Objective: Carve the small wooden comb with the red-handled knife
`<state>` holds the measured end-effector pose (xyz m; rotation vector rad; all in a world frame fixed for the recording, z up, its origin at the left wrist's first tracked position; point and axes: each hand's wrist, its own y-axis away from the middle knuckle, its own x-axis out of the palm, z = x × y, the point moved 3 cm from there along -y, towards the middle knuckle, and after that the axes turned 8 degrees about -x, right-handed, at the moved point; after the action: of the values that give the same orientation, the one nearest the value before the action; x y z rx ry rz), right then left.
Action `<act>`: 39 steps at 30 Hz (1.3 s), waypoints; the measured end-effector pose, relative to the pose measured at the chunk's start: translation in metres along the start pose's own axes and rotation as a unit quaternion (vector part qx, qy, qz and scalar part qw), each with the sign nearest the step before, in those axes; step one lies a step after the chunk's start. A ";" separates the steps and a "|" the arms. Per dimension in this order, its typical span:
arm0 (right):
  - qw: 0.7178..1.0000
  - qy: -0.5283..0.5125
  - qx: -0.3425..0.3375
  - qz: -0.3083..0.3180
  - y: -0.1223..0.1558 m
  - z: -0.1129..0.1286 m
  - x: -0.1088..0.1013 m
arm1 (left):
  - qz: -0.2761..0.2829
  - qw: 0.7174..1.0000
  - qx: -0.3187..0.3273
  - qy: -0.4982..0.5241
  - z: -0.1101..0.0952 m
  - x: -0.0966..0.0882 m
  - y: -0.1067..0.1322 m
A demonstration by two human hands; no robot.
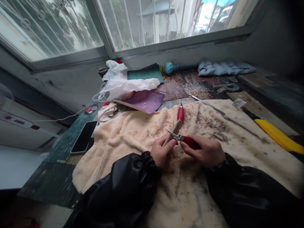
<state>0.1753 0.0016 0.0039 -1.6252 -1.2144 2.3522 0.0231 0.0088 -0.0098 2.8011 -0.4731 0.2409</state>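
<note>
Our shaving-strewn towel (123,139) under window (166,22) | phone (84,136) beside | left hand (161,152) grips stick (176,128), right hand (206,154) clamps, seemingly, a knife (188,141)

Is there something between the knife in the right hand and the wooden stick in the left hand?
Nothing visible stands between them. The right hand holds the red-handled knife, and its blade lies against the wooden stick, which the left hand grips. Shavings lie on the cream towel beneath.

Stick (175,129), knife (187,140) over towel (123,136); phone (84,141) L; bag (128,85) behind.
</note>
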 end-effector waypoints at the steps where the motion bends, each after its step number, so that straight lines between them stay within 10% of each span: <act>1: 1.000 0.000 0.000 0.000 -0.001 0.000 -0.001 | 0.006 1.000 -0.011 0.009 0.000 0.000 0.000; 12: 0.987 0.074 0.136 -0.038 -0.010 -0.025 -0.020 | 0.067 0.987 -0.096 0.109 -0.003 0.008 0.008; 23: 0.996 -0.076 -0.007 0.050 -0.005 0.006 -0.009 | 0.120 0.955 -0.132 0.238 0.002 0.006 -0.001; 39: 0.993 -0.083 0.009 0.081 -0.003 0.007 -0.003 | 0.082 0.982 -0.081 0.146 0.001 0.009 0.001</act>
<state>0.1705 -0.0017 0.0092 -1.6085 -1.1222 2.6364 0.0313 0.0048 -0.0090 2.5143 -0.6219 0.6110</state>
